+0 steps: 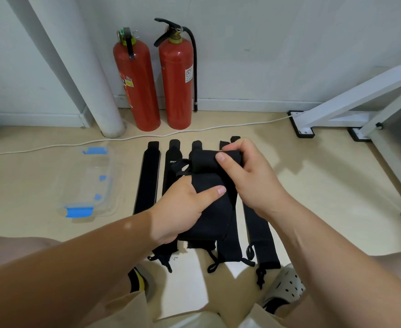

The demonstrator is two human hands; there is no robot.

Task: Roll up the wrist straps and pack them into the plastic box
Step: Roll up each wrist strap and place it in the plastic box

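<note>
Both hands grip one black wrist strap above the row of straps laid out on the floor.

Left hand (185, 207) clutches the lower fold of the held strap (209, 204), thumb pressed across the soft black fabric; right hand (246, 176) pinches its upper end, where the cloth is bunched into a thick roll. Nearest, a perforated grey clog (287, 285) sits at the right, beside the thin loops at the straps' near ends. Under the hands, the other long flat straps (148, 178) lie side by side, partly hidden by the hands. To their left, just beside them, sits the clear plastic box (92, 183) with blue clips. Farther off a white cable (76, 144) crosses the beige floor (325, 185). Against the far wall stand two glossy red fire extinguishers (175, 84), a white pipe (100, 91) on their left, a white metal frame (351, 102) far right.
</note>
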